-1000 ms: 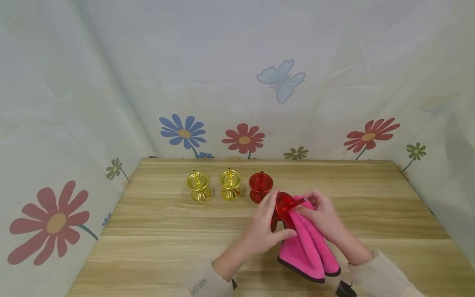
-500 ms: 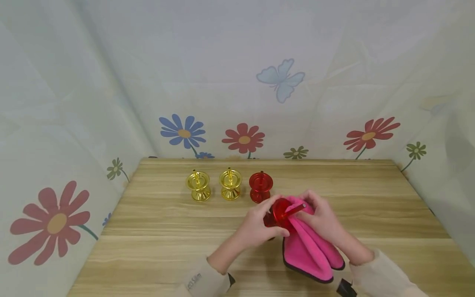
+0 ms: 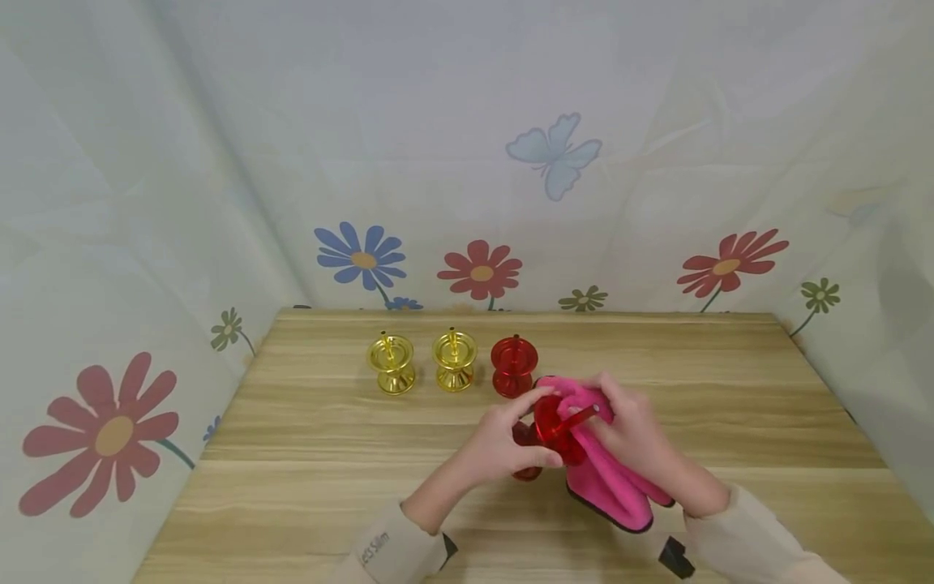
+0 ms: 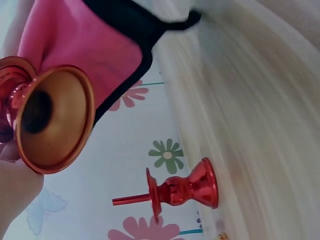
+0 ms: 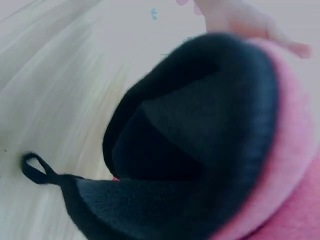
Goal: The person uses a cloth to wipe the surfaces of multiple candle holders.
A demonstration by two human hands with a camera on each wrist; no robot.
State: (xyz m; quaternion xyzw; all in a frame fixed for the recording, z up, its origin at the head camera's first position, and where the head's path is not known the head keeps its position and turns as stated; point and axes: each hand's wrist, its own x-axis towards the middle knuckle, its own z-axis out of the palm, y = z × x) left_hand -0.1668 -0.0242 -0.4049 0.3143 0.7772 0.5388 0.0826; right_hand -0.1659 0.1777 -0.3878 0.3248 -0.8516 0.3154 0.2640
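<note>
My left hand (image 3: 496, 442) grips a shiny red candle holder (image 3: 549, 430), tilted so its spike points up to the right. Its hollow, copper-coloured underside (image 4: 60, 120) faces the left wrist camera. In my right hand (image 3: 635, 426) is a pink cloth (image 3: 609, 491) with dark edging, pressed against the holder's dish beside the spike. A fold of the cloth covers part of the dish. The right wrist view is mostly filled by the cloth's dark grey reverse side (image 5: 200, 120) and a small hanging loop (image 5: 37, 170).
Behind the hands, a second red candle holder (image 3: 514, 365) stands upright on the wooden table (image 3: 328, 487). Two gold candle holders (image 3: 395, 365) (image 3: 455, 361) stand to its left in a row. A flower-printed curtain (image 3: 409, 162) rises behind the table.
The held candle holder has shifted slightly left and turned, showing its base below my left hand. My right hand has moved the cloth along the dish, and the hanging cloth end has risen.
</note>
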